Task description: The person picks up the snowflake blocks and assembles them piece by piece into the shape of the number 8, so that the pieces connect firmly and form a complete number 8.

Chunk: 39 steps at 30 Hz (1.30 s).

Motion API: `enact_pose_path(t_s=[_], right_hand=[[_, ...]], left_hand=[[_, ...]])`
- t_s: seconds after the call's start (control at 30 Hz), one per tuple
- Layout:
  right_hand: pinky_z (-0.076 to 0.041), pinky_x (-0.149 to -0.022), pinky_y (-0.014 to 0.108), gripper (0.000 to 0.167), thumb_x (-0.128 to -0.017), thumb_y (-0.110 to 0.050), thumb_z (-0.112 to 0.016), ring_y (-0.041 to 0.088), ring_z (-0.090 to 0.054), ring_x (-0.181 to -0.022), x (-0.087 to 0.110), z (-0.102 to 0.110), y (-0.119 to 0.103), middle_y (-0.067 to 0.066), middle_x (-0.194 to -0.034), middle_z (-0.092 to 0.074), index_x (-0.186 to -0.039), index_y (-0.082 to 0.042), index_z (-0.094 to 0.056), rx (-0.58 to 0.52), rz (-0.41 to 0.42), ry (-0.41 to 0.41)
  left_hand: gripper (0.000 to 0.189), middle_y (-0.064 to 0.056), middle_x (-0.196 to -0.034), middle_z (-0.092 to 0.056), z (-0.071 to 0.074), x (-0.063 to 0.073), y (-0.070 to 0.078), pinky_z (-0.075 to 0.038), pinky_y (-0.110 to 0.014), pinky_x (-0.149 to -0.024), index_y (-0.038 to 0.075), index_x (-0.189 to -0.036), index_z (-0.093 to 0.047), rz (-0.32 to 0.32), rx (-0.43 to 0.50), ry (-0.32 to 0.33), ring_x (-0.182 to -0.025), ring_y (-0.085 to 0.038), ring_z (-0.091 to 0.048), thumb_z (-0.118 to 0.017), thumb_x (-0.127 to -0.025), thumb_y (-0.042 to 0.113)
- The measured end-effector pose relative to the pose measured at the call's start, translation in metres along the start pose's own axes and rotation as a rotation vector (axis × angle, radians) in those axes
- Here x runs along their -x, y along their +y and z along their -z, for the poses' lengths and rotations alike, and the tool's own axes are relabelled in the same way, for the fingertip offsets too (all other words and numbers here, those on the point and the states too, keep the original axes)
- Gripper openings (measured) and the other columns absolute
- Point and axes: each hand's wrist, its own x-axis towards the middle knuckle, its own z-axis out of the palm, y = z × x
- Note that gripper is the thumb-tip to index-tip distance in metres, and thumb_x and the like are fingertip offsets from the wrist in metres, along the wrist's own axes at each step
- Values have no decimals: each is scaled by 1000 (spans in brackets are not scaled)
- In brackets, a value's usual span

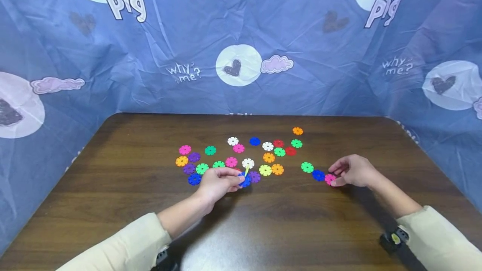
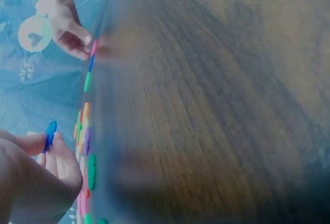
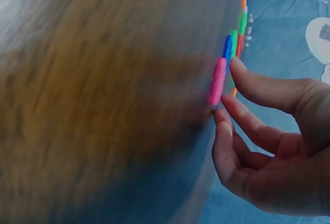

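Note:
My left hand (image 1: 220,182) pinches a blue notched disc (image 1: 245,180) between thumb and fingers, just above the table. A yellow disc (image 1: 247,169), seen edge-on, stands up against it. In the left wrist view the blue disc (image 2: 50,135) shows edge-on at the fingertips. On the right, thumb and fingers of my right hand (image 1: 355,171) grip the edges of a pink disc (image 1: 329,179). That pink disc (image 3: 218,82) lies flat on the table in the right wrist view. A blue disc (image 1: 318,175) and a green disc (image 1: 307,167) continue in a row to its left.
Many loose notched discs lie about the middle of the brown table (image 1: 286,225), among them a purple disc (image 1: 255,177), a yellow-green disc (image 1: 265,170) and an orange disc (image 1: 298,131) farthest back. A blue printed cloth (image 1: 241,24) hangs around the table's back and sides.

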Motion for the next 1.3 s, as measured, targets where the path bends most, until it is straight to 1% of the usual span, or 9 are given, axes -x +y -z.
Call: enact_pose_path(t_s=[0.13, 0.23, 0.33, 0.43, 0.6, 0.73, 0.87, 1.07, 1.3], right_hand=[[-46, -61, 24, 34, -67, -18, -87, 12, -56, -73, -2, -2, 3, 6, -80, -67, -90, -1, -70, 40, 15, -9], [-45, -59, 24, 31, -66, -18, -88, 12, -54, -68, -3, -2, 3, 2, -73, -64, -85, -2, -68, 34, 13, -11], [-49, -56, 25, 26, -69, -13, -85, 12, -56, -63, -5, 0, -1, -1, -66, -62, -83, -1, -67, -19, -16, -27], [-55, -56, 29, 17, -73, -4, -79, 11, -62, -59, -6, 0, -9, 0, -64, -66, -85, 2, -69, -96, -29, -32], [-61, -60, 34, 17, -75, 4, -73, 9, -67, -59, -12, -8, -30, 6, -69, -73, -91, 10, -70, -266, -2, -61], [-62, -65, 34, 22, -80, 5, -71, 8, -67, -61, -19, -18, -53, 6, -70, -73, -98, 17, -65, -426, 2, -105], [-62, -69, 36, 24, -82, 6, -68, 9, -68, -61, -27, -30, -82, 6, -73, -73, -103, 18, -63, -536, 4, -128], [-61, -71, 38, 28, -82, 1, -71, 9, -68, -60, -36, -43, -117, 6, -76, -74, -105, 16, -64, -623, 35, -116], [-61, -72, 41, 27, -82, 0, -71, 10, -66, -57, -41, -48, -133, 5, -74, -73, -105, 14, -66, -637, 46, -83]], left_hand=[[17, -4, -79, -74, 1, -2, 2, -60, -28, -71, -3, -99, -70, -3, 4, 14, -64, -8, -65, -71, -84, 6], [18, -7, -82, -74, 2, -3, 4, -60, -29, -73, -2, -100, -70, -7, -9, 24, -64, -8, -65, -71, -85, 9], [20, -10, -88, -75, 2, -3, 7, -61, -31, -76, -1, -102, -70, -6, -28, 25, -67, -9, -66, -71, -86, 10], [19, -12, -90, -74, 2, -3, 8, -61, -33, -79, -2, -102, -70, -7, -15, 17, -68, -10, -68, -70, -86, 9], [19, -10, -86, -74, 1, -4, 7, -62, -32, -76, -4, -102, -69, -15, 23, 5, -65, -10, -68, -70, -86, 5], [19, -10, -85, -75, 1, -4, 6, -61, -30, -72, -4, -101, -71, -23, 4, -5, -65, -9, -68, -71, -85, 7], [19, -12, -85, -76, 2, -4, 5, -61, -28, -69, -1, -98, -73, -24, -23, -7, -66, -11, -70, -73, -84, 11], [18, -12, -81, -76, 1, -3, 6, -59, -25, -65, 1, -95, -75, -23, -38, -16, -66, -11, -70, -75, -83, 13], [16, -11, -77, -75, 1, -4, 9, -58, -26, -65, -1, -94, -75, -35, -75, -43, -63, -7, -67, -74, -83, 10]])
